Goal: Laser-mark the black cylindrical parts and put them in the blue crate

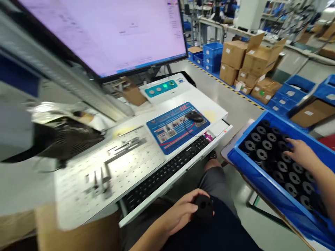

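Observation:
My left hand (pixel 183 212) is closed around a black round part (pixel 203 208) with small holes in its end face, held low in front of my lap. Over to the right, my right hand (pixel 300 151) reaches into a blue plastic bin (pixel 237 153). Its thumb and forefinger are spread apart at the black cylinders (pixel 267 145) standing in rows there. Many of these show a light grey ring-shaped top with a hole. Whether the fingertips touch a cylinder is hard to make out.
A white workbench holds a perforated metal plate (pixel 131 169), a blue mouse mat (pixel 167 129), a mouse (pixel 194 116) and a green-lit button panel (pixel 161 88). A keyboard (pixel 167 170) lies in the open drawer. Behind stands a monitor (pixel 117 35). Cardboard boxes (pixel 234 54) are stacked beyond the aisle.

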{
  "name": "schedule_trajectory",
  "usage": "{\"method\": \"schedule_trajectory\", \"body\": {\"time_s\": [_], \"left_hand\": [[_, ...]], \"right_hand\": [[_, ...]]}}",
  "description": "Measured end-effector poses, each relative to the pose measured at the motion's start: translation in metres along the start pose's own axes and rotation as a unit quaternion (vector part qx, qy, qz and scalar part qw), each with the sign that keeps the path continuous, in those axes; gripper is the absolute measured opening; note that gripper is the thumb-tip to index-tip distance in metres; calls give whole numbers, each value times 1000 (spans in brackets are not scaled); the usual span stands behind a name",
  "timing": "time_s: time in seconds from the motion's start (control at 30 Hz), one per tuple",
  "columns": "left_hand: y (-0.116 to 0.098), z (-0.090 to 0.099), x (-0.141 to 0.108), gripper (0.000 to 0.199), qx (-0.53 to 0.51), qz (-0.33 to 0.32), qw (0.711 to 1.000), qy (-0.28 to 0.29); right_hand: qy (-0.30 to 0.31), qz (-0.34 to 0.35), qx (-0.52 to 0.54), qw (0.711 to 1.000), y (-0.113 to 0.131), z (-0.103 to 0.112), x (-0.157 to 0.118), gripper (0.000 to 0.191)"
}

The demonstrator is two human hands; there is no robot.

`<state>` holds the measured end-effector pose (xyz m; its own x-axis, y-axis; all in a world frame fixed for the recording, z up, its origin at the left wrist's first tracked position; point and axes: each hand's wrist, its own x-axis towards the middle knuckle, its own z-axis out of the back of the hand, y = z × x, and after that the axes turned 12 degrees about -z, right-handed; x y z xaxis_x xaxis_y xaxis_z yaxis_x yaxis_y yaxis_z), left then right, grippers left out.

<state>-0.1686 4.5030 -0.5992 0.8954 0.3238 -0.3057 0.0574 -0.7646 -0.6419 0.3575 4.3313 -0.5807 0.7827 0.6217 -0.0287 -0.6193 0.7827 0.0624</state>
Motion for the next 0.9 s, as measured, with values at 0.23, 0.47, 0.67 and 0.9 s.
{"method": "schedule_trajectory", "body": {"time_s": [0.23,0.47,0.67,0.9], "left_hand": [[-5,-7,4,55,132,-31,991,22],[-13,-34,21,81,202,-13,972,119],[-6,-31,19,100,99,-11,987,126],[3,13,6,83,64,-35,997,22]], "right_hand": [[43,215,261,940,120,56,-142,41],[270,411,289,821,217,24,-223,75],[233,332,345,846,175,61,-200,61],[-21,-30,186,982,63,66,-102,50]]}}
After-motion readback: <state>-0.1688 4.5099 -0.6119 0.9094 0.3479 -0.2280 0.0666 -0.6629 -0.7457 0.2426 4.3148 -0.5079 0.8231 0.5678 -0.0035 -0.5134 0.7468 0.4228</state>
